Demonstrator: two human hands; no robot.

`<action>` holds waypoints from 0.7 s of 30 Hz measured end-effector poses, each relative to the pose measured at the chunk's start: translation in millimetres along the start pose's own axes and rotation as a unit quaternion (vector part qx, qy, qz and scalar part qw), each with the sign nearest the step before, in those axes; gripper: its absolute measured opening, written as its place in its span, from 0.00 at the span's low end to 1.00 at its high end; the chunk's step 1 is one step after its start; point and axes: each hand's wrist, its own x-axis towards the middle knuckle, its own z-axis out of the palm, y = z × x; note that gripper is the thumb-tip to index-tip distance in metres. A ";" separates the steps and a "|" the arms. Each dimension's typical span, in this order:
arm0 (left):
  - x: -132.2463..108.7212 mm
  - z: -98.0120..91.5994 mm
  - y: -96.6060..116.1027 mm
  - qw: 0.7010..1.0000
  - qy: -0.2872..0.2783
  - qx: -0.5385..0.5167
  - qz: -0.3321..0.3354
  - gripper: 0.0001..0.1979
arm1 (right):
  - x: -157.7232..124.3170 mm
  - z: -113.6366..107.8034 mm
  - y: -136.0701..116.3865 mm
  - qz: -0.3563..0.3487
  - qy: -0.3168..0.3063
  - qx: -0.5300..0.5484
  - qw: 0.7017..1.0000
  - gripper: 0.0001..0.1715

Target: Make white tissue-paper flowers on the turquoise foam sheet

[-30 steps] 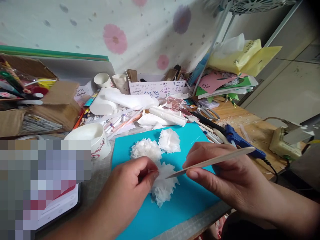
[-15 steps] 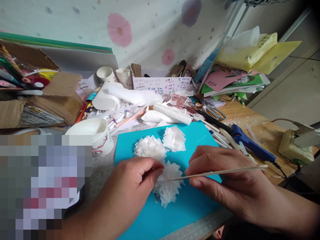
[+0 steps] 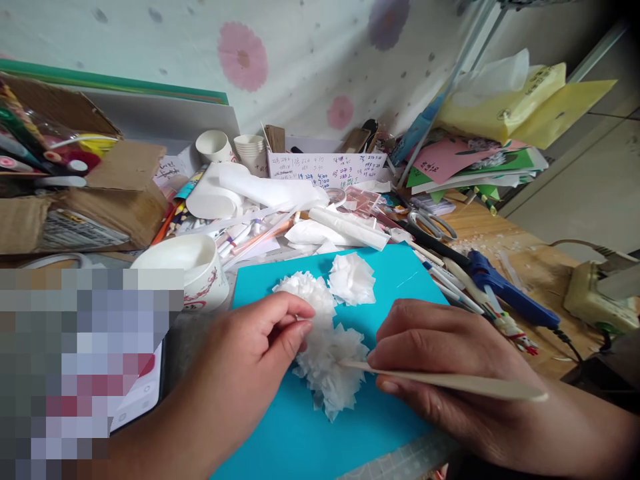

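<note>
On a bright blue sheet (image 3: 280,433) lie several ruffled white paper flowers. The nearest paper flower (image 3: 335,377) has the tip of a thin wooden stick (image 3: 460,381) at its middle. My right hand (image 3: 450,367) pinches this stick between thumb and fingers; its back end looks wide and flat. Beside the flowers my left hand (image 3: 260,353) has thumb and forefinger drawn together, and what lies between them, if anything, is hidden. It partly covers a second paper flower (image 3: 310,293). A third paper flower (image 3: 351,279) sits farther back, untouched.
A paper bowl (image 3: 183,267) stands at the left, beside a phone partly blurred out. Behind the sheet are white paper rolls (image 3: 350,227), pens and paper cups (image 3: 250,153). A blue glue gun (image 3: 510,290) and scissors (image 3: 433,225) lie right; a cardboard box (image 3: 125,193) is left.
My left hand has drawn back from the nearest flower, up and to the left. The stick has turned in my right hand, its back end lower and its broad side showing.
</note>
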 end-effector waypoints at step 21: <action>-3.6 -1.1 2.4 0.994 0.010 0.050 0.099 0.06 | -1.5 -9.7 1.4 -0.020 0.053 0.003 0.998 0.07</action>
